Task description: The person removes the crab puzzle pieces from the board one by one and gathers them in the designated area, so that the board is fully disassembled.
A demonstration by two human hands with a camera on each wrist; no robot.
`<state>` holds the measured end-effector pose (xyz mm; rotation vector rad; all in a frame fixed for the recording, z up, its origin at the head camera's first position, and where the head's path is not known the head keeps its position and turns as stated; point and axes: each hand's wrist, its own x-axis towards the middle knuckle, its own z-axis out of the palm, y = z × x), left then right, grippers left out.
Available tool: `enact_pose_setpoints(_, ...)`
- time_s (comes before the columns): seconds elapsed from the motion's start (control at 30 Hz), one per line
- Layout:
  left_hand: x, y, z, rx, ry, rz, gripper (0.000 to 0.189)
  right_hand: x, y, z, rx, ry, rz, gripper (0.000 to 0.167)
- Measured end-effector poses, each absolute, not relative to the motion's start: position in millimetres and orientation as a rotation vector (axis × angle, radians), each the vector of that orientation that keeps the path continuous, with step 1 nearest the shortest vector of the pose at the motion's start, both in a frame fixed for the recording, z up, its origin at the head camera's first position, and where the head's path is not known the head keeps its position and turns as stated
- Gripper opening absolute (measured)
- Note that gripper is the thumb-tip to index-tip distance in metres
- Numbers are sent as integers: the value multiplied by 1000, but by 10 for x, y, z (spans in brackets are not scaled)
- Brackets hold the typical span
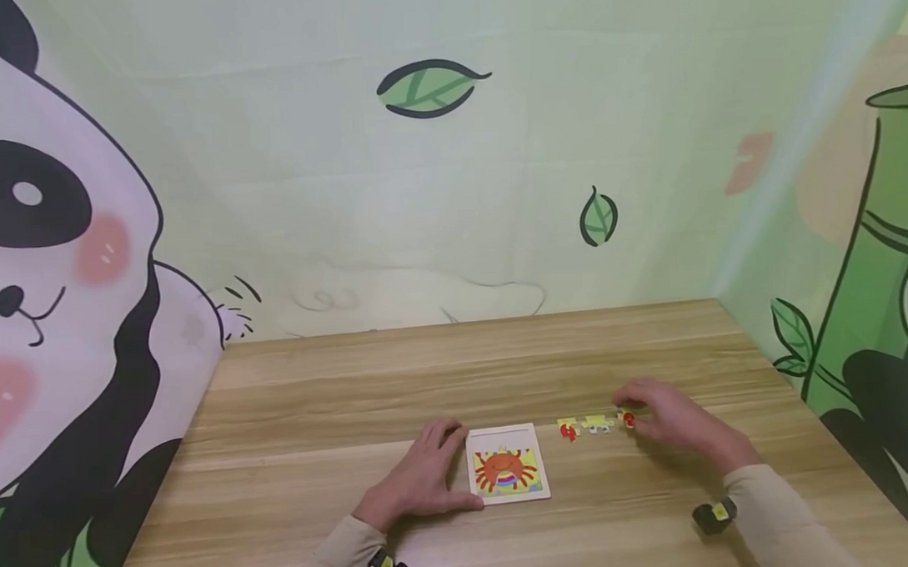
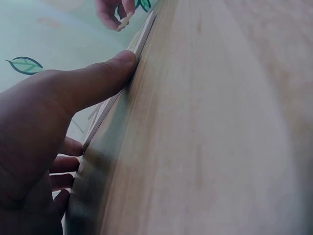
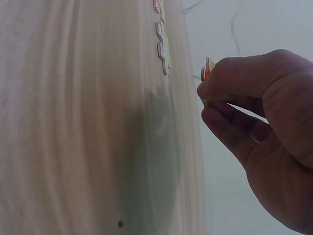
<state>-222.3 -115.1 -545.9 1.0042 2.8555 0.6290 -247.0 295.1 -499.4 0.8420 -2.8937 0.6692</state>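
A square jigsaw puzzle board [image 1: 544, 472] with a pale frame lies on the table, with an orange crab picture [image 1: 503, 464] filling its lower part and a bare strip along the top. My left hand [image 1: 428, 475] holds the board by its left side, the thumb [image 2: 105, 78] at the near edge and fingers by the far left corner. Between thumb and fingertips my right hand [image 1: 672, 418] pinches a puzzle piece [image 1: 628, 418] with red and yellow on it, raised above the table in the right wrist view. Beside it lie a red-and-yellow piece [image 1: 567, 430] and a mostly yellow piece [image 1: 597, 424].
The wood-grain table [image 1: 337, 379] runs back to a pale green wall cloth [image 1: 307, 155] printed with leaves, bamboo and a large panda [image 1: 147, 319]. Loose pieces lie in a row between the board and my right hand.
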Motion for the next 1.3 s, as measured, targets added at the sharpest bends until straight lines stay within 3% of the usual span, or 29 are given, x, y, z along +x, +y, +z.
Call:
enact_pose_setpoints(0.6, -2229, -1145, -5471, 1003, 2853, 637, 105, -2451, 3074, -5124, 756, -3015, 664, 34)
enact_pose_setpoints(1.3, -2214, -1152, -5450, 985, 2839, 639, 107, -2476, 3073, -5139, 881, -2946, 535, 23)
